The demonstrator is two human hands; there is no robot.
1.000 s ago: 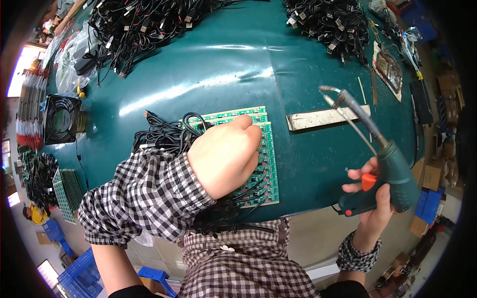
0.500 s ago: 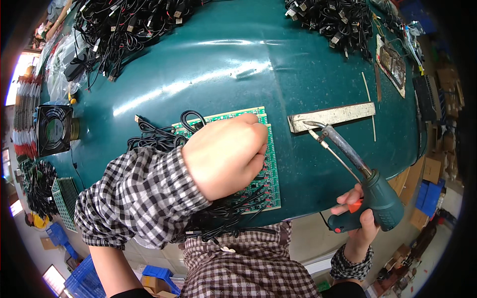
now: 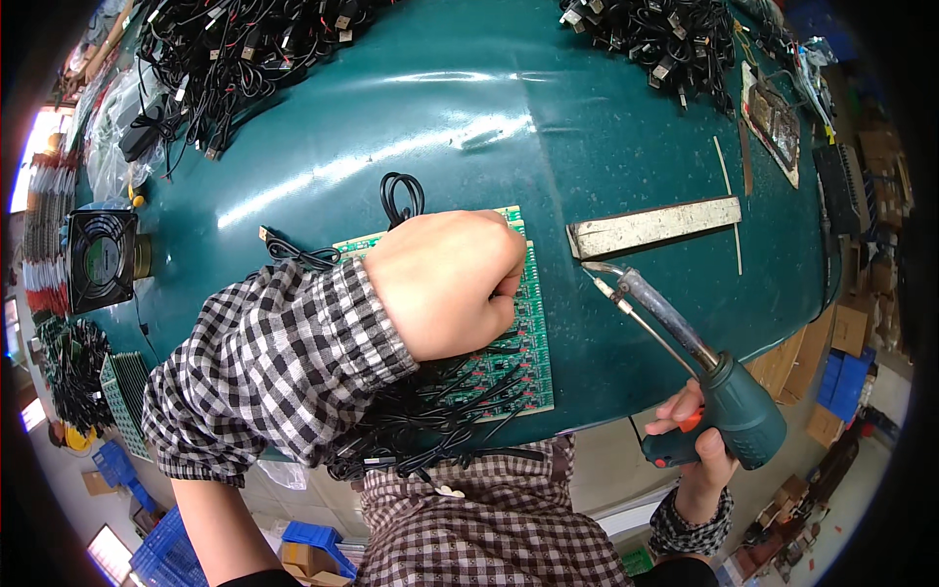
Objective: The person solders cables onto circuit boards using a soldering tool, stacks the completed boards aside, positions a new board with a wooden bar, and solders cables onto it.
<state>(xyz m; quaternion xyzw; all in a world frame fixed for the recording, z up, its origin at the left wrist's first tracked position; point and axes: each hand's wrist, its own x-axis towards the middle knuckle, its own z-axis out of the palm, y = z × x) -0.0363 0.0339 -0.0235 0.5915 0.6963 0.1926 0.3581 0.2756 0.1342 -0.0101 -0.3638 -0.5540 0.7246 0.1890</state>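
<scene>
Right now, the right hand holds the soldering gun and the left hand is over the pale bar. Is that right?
No: the head view shows the left hand over the green circuit boards; the pale bar lies to its right. The right hand does hold the soldering gun.

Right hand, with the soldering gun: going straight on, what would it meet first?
Probably the pale bar, at its left end, close to the gun tip, though depth is unclear.
</scene>
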